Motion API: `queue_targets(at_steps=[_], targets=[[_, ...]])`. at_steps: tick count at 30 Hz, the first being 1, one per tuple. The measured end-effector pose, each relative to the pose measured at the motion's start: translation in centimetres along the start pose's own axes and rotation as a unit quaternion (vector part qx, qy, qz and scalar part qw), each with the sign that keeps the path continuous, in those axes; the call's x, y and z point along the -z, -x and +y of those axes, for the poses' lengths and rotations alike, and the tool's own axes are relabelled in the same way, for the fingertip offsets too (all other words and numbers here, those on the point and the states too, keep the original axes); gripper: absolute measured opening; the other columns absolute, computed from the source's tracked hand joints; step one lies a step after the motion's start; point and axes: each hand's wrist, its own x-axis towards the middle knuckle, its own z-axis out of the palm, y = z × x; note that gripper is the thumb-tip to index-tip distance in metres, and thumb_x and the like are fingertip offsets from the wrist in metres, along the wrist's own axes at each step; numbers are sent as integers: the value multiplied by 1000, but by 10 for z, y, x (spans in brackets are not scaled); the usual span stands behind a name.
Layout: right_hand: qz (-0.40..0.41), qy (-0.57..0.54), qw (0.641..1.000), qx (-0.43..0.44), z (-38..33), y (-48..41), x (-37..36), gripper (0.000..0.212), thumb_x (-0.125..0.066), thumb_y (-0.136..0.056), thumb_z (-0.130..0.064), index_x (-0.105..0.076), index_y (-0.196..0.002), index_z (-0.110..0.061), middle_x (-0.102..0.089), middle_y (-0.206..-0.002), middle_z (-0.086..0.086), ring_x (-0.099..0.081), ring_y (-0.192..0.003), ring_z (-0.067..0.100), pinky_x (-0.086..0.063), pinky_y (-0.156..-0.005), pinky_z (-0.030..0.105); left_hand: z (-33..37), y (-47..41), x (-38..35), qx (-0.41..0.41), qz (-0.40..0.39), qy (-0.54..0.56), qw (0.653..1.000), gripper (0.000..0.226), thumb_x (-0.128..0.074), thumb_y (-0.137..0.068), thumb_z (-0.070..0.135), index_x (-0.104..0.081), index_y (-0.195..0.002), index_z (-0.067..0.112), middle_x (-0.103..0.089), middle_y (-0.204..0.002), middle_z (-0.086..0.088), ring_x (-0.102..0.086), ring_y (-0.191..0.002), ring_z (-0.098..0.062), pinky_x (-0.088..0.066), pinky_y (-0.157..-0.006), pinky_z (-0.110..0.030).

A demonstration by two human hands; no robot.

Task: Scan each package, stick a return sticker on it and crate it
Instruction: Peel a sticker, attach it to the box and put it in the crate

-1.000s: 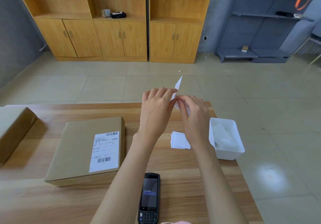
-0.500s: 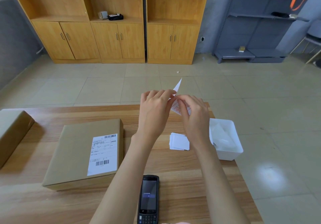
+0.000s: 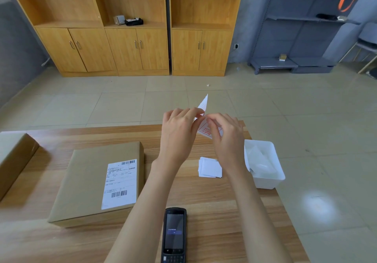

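Above the far edge of the tabletop (image 3: 204, 197), your left hand (image 3: 177, 132) and right hand (image 3: 228, 140) pinch the sticker (image 3: 204, 130) in a closed grip; peel slowly from one corner. The package (image 3: 85, 181) lies flat, left.

Bare wood is showing on the table (image 3: 204, 197) between the flat labelled package (image 3: 87, 181) and the white bin (image 3: 265, 183), with only the small sticker stack (image 3: 210, 167) lying in that lane. The handheld scanner (image 3: 174, 234) is occupying the near edge at centre. A second cardboard box (image 3: 14, 160) is walling off the far left. Both forearms are crossing above the middle strip, the left hand (image 3: 177, 132) and right hand (image 3: 228, 138) pinching a return sticker (image 3: 204, 104) over the far edge.
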Motion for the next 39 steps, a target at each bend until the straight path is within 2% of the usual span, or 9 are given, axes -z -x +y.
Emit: queue_targets(at_steps=[9,13,18,21,27,34,39], targets=[[-10,6,1000,-1,2,-1,-1,19,-46,-97,-23,-65,-97,-20,-61,-88,-9,-51,-89,18,-29,-79,24,-3,0,0,-13,-2,-7,1000,28,-44,-94,33,-67,-98,19,-70,-84,10,-61,-78,-20,-34,-77,-28],[-18,-5,1000,-5,2,0,-1,18,-47,-98,-21,-64,-98,-21,-63,-89,-11,-52,-90,16,-33,-81,27,-3,1,0,-14,-15,-6,1000,29,-43,-94,33,-67,-99,19,-70,-86,9,-61,-79,-20,-34,-76,-28],[-31,-28,999,-18,0,1,2,19,-47,-96,-20,-65,-99,-19,-61,-89,-16,-49,-91,13,-34,-83,29,0,2,0,-10,-31,7,999,30,-40,-95,33,-67,-97,19,-69,-85,7,-61,-76,-20,-44,-70,-33],[-39,-39,998,-27,1,1,4,21,-48,-94,-19,-67,-101,-20,-66,-92,-12,-46,-89,9,-36,-84,31,2,1,-2,-9,-38,18,999,31,-39,-96,35,-66,-94,19,-68,-82,7,-61,-74,-19,-45,-66,-34],[-38,-45,998,-30,1,1,6,23,-48,-93,-18,-68,-103,-22,-68,-94,-8,-51,-95,12,-39,-87,36,1,1,-1,1,-27,23,999,35,-37,-95,37,-67,-97,19,-69,-85,7,-62,-76,-19,-46,-65,-33],[-31,-52,998,-35,-2,2,6,20,-50,-91,-25,-69,-95,-20,-68,-88,-11,-54,-89,17,-44,-84,41,0,4,0,1,-20,24,1000,26,-44,-94,35,-64,-90,20,-66,-81,10,-61,-74,-17,-42,-62,-29],[-21,-34,999,-31,1,2,5,15,-55,-88,-30,-67,-86,-21,-65,-84,-15,-55,-89,16,-42,-84,39,2,4,0,-7,-19,38,999,26,-45,-92,35,-63,-85,19,-64,-78,10,-61,-72,-17,-43,-61,-29]])
